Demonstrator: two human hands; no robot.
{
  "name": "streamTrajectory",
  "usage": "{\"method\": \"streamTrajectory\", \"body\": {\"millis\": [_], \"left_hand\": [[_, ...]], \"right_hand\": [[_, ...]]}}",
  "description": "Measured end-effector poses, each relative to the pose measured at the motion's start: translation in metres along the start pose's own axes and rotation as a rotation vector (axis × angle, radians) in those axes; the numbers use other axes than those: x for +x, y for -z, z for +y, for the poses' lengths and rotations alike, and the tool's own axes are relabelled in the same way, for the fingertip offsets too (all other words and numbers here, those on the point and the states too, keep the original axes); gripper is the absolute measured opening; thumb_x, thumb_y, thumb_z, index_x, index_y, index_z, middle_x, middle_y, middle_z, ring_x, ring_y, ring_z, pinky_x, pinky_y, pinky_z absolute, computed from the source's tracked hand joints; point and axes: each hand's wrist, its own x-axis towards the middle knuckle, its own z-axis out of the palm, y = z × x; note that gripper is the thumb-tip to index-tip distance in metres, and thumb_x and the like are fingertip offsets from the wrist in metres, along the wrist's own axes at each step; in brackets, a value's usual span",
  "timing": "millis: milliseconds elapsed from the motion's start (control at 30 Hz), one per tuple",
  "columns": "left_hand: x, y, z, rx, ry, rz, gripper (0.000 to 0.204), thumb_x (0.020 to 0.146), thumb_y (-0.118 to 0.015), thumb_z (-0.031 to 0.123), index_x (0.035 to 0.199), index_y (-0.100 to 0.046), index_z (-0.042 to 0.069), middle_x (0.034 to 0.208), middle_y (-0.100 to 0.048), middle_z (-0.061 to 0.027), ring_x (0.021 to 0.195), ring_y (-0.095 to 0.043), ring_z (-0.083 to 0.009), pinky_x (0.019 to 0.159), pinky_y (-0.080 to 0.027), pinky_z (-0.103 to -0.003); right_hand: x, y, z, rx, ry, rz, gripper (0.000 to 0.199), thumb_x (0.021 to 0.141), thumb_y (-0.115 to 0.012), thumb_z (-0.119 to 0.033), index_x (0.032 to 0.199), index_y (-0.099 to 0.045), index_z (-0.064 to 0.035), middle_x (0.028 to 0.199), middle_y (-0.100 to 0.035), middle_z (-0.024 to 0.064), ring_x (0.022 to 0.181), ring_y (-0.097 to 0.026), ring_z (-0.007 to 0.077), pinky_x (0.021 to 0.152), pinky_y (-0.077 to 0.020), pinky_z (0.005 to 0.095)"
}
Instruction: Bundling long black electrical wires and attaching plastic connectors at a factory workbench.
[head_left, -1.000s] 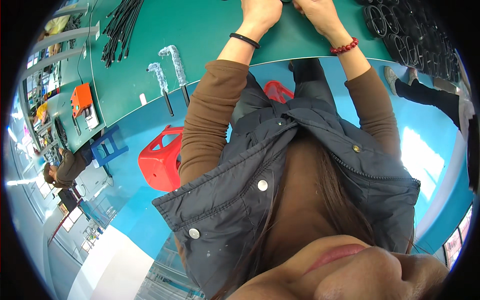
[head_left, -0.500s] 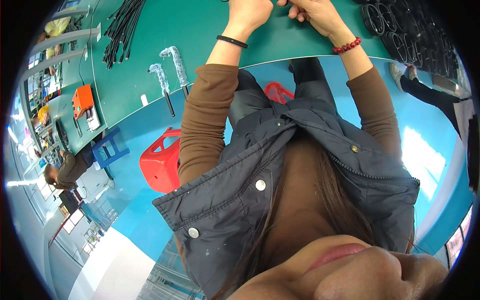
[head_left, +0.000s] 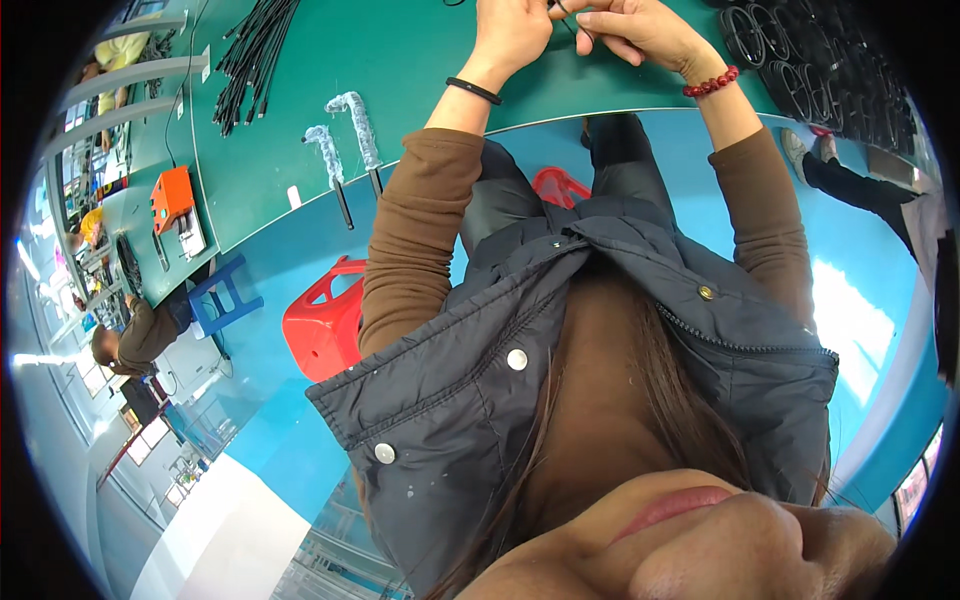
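Note:
Both my hands are at the top edge over the green table (head_left: 420, 60), close together. Between them runs a thin black cable (head_left: 566, 20), bent in a small loop. My left hand (head_left: 515, 32) is closed on it, its fingertips partly cut off by the picture's edge. With thumb and index finger my right hand (head_left: 640, 28) pinches the cable, the other fingers loosely curled. A short dark curve of cable shows left of my left hand. The rest of the cable lies out of view.
Straight black cables (head_left: 252, 65) lie in a bundle at the left; coiled black cables (head_left: 800, 75) are stacked at the right. Two black-handled tools with plastic-wrapped heads (head_left: 357, 125) rest near the table edge. An orange device (head_left: 172, 200), a red stool (head_left: 325, 325) and other people are around.
My hands have shifted slightly right and down, and the left has moved closer to the right. More of the black cable shows between them, now looped at my right fingers.

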Motion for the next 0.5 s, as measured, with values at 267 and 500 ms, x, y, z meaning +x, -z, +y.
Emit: {"method": "streamTrajectory", "body": {"millis": [267,500], "left_hand": [[0.005,0.015,-0.009,-0.446,0.084,-0.037,0.02,0.088,-0.051,0.013,0.085,-0.064,-0.001,0.088,-0.061,-0.0205,0.075,-0.054,-0.0358,0.07,-0.046,-0.039],[0.004,0.028,0.001,-0.144,-0.512,-0.146,0.018,0.087,-0.052,0.011,0.086,-0.064,-0.002,0.079,-0.063,-0.0137,0.064,-0.054,-0.0334,0.064,-0.047,-0.037]], "right_hand": [[0.0,0.027,-0.018,-0.952,0.166,0.339,0.031,0.083,-0.064,-0.015,0.113,-0.066,-0.0061,0.071,-0.067,0.0071,0.047,-0.053,0.0173,0.045,-0.0427,0.0256],[-0.001,0.021,-0.073,-1.134,0.32,0.253,0.032,0.082,-0.065,-0.019,0.111,-0.063,-0.0068,0.079,-0.068,0.0091,0.053,-0.058,0.0227,0.05,-0.0479,0.0292]]}}
